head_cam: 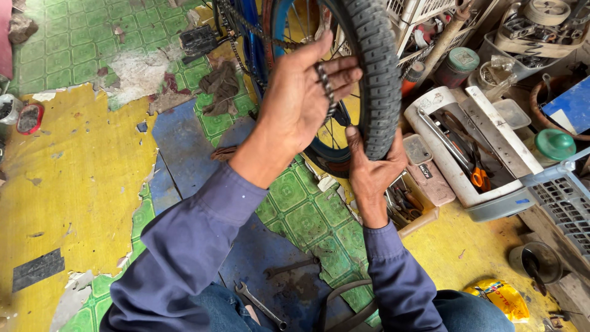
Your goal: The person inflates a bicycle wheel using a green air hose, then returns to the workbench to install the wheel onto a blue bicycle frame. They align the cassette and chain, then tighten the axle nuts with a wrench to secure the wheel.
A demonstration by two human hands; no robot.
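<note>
A bicycle wheel with a knobby black tyre [376, 67] and a blue rim [279, 37] stands upright in front of me. My right hand [372, 169] grips the tyre's lower edge from below. My left hand [304, 95] is held flat against the side of the wheel, fingers spread over the spokes, with rings on its fingers. A chain [243, 31] runs along the bicycle's left side above a black pedal [198, 40]. Both arms wear blue sleeves.
A white tray [455, 175] with pliers and other tools sits at right, beside small tool boxes [424, 184]. Wrenches [261, 304] lie on the floor by my knees. A brown rag [221, 86], tins [534, 261], a yellow bag [501, 298] and crates [565, 203] surround the spot.
</note>
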